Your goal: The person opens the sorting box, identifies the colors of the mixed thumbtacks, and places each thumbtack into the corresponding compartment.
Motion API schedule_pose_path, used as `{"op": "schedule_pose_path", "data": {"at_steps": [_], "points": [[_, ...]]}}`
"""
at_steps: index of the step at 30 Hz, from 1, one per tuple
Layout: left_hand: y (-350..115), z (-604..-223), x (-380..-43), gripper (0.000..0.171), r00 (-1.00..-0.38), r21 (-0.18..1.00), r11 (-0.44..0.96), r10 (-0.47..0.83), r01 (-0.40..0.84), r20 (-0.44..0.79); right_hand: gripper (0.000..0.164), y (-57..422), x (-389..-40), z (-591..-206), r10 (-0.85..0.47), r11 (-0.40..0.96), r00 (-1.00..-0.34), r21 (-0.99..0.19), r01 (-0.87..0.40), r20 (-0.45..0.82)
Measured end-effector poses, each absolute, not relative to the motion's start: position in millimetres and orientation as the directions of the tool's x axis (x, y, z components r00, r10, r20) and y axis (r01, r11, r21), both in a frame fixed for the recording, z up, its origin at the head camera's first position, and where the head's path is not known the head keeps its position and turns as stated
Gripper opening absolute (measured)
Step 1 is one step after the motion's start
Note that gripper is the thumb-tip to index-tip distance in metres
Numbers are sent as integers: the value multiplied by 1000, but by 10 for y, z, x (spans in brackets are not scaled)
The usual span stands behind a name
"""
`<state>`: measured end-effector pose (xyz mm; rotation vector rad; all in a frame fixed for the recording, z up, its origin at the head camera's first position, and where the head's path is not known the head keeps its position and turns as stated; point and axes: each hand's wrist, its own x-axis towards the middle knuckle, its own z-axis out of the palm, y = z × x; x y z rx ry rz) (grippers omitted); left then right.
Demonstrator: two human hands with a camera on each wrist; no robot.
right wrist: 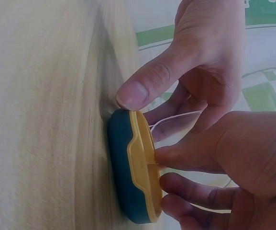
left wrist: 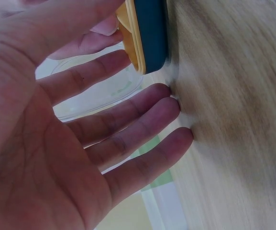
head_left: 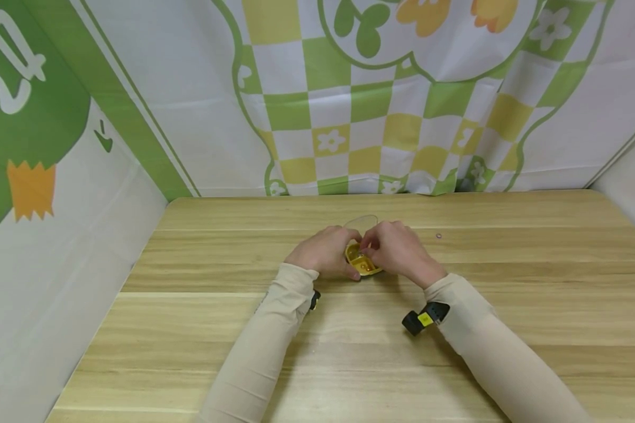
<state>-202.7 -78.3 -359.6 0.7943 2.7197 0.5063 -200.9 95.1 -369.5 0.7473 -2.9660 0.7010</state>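
Note:
A small oval case [head_left: 367, 268], dark teal outside with a yellow divided tray, sits on the table with its clear lid [head_left: 367, 220] raised at the back. My left hand [head_left: 325, 249] holds the left end of the case between thumb and index finger. Its other fingers stretch out with their tips at the tabletop in the left wrist view. The thumb and curled fingers of my right hand [head_left: 397, 249] reach into the tray's compartments. Whether they pinch something small, I cannot tell. Small shiny bits lie in the near compartment. The right wrist view shows the teal side of the case [right wrist: 123, 167].
A tiny pinkish ring-like piece [head_left: 438, 235] lies on the wooden table [head_left: 201, 329], right of the hands. Behind the table's back edge hangs a checked green, yellow and white cloth [head_left: 370, 135]. A printed white and green panel [head_left: 127, 153] borders the left side.

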Motion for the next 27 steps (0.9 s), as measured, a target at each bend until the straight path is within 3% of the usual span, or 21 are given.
{"op": "schedule_pose_path", "data": {"at_steps": [16,27], "points": [[-779,-3586,-2020,66,-823,398,797,547,455,-154,11,981,-2010,-3651,-467,782,-876,-408,-472,118],[-779,-3587,-2019,69,-829,392,810,530,435,-177,9,1112,-2074,-3586,-425,821,-904,-399,-408,48]]}}
